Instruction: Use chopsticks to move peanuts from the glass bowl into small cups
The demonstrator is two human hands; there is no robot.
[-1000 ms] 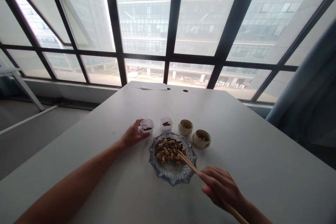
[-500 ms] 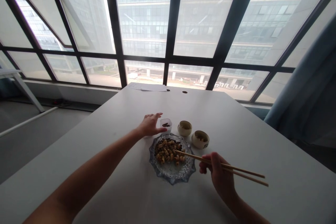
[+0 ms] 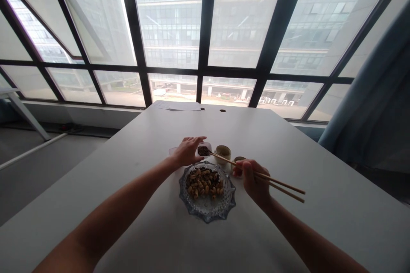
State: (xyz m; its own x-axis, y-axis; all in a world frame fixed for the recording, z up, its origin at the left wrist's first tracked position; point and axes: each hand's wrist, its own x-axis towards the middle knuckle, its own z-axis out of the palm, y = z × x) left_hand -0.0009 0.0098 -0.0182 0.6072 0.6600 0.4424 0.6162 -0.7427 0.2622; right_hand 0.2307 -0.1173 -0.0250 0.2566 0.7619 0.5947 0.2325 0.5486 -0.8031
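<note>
My left hand (image 3: 188, 151) is closed round a small clear plastic container (image 3: 209, 145), its fingers along the far side and its thumb on the near side. Dark small pieces (image 3: 203, 151) lie inside the container. In my right hand (image 3: 256, 179) is a pair of wooden chopsticks (image 3: 278, 182), their tips at the container's right edge; whether they pinch a piece is too small to tell. Below both hands sits a scalloped glass plate (image 3: 208, 214) with a mix of peanuts, pale curved nuts and dark pieces (image 3: 203, 182).
Two small beige cups stand right of the container: one cup (image 3: 223, 153) beside the chopstick tips, the other cup (image 3: 239, 159) partly behind my right hand. A clear plastic edge (image 3: 173, 151) shows left of my left hand. Papers (image 3: 177, 106) lie at the white table's (image 3: 144, 217) far end.
The chopsticks have risen from the nuts on the plate to the small container. My left hand has closed in on the container, whose dark contents now show more fully.
</note>
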